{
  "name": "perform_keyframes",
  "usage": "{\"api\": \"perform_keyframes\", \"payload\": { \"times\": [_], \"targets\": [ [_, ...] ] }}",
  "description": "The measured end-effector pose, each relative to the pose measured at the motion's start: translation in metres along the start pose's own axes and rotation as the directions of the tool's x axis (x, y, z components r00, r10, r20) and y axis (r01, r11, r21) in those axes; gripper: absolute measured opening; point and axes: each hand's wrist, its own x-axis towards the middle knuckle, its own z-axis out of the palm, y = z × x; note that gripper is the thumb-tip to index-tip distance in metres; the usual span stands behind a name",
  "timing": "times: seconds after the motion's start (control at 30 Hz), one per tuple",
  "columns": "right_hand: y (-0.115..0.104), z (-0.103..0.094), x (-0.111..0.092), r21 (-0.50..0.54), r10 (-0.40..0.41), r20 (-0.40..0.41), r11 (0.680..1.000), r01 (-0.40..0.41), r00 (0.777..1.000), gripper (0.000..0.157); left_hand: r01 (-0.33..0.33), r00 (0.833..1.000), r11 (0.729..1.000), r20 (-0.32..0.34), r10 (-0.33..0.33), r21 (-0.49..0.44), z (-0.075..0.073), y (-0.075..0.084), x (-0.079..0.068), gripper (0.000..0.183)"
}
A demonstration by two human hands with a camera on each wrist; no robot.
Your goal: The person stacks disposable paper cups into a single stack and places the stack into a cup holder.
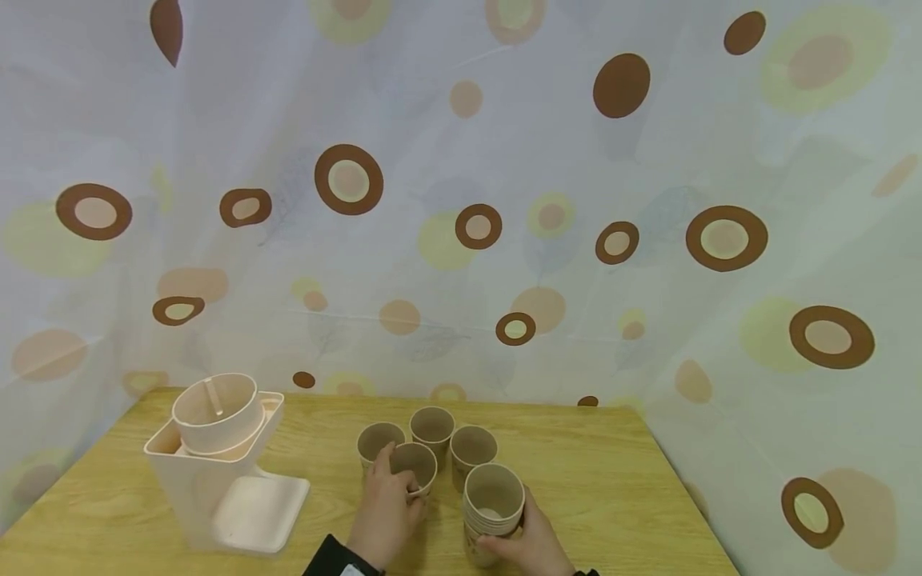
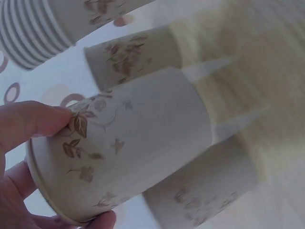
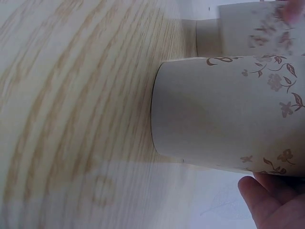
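A floral paper cup (image 2: 128, 148) is gripped near its rim by my left hand (image 1: 385, 516), thumb on one side and fingers on the other. In the right wrist view, its base appears slightly off the table. My right hand (image 1: 536, 540) holds a stack of nested paper cups (image 1: 493, 516) around its side. The stack stands upright, its base on the table in the right wrist view. Behind the hands are three more upright cups: a left one (image 1: 377, 437), a back one (image 1: 432, 424) and a right one (image 1: 474, 445) close to the stack.
At the left of the wooden table (image 1: 598, 480) stands a pale plastic device (image 1: 194, 488) with a round bowl (image 1: 219, 420) on top and a flat tray (image 1: 262, 512) at its foot. A patterned cloth (image 1: 432, 272) hangs behind the table and along its sides.
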Motion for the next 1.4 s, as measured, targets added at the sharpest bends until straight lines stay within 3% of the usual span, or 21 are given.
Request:
{"api": "perform_keyframes", "payload": {
  "times": [0.13,0.3,0.53,0.77,1.0,1.17,1.4],
  "targets": [
    [0.000,0.000,0.000,0.003,-0.007,-0.001,1.000,0.007,1.000,0.088,0.039,0.998,0.998,-0.045,-0.041,-0.042,-0.010,0.008,0.006,0.029],
    [0.000,-0.001,-0.001,0.020,-0.005,0.017,1.000,0.005,1.000,0.088,0.101,0.993,0.990,-0.046,-0.106,-0.099,-0.021,0.019,0.017,0.034],
    [0.000,-0.001,-0.001,0.024,-0.013,0.018,1.000,0.013,1.000,0.087,0.035,0.998,0.993,-0.054,-0.042,-0.113,-0.036,0.046,0.033,0.033],
    [0.001,0.003,0.003,0.018,-0.062,0.032,0.998,0.061,0.998,0.084,-0.013,0.999,0.984,-0.035,0.007,-0.178,-0.048,0.073,0.039,0.030],
    [-0.001,0.011,0.010,0.014,-0.047,0.068,0.999,0.046,0.997,0.085,-0.022,0.999,0.978,0.018,0.027,-0.206,-0.047,0.084,0.040,0.030],
    [-0.002,0.014,0.012,0.021,-0.052,0.084,0.999,0.050,0.995,0.087,-0.050,0.996,0.977,0.066,0.064,-0.206,-0.042,0.083,0.037,0.032],
    [-0.005,0.014,0.012,0.049,0.001,0.107,0.999,-0.006,0.994,0.090,-0.053,0.984,0.976,0.156,0.087,-0.210,-0.034,0.079,0.030,0.027]
  ]
}}
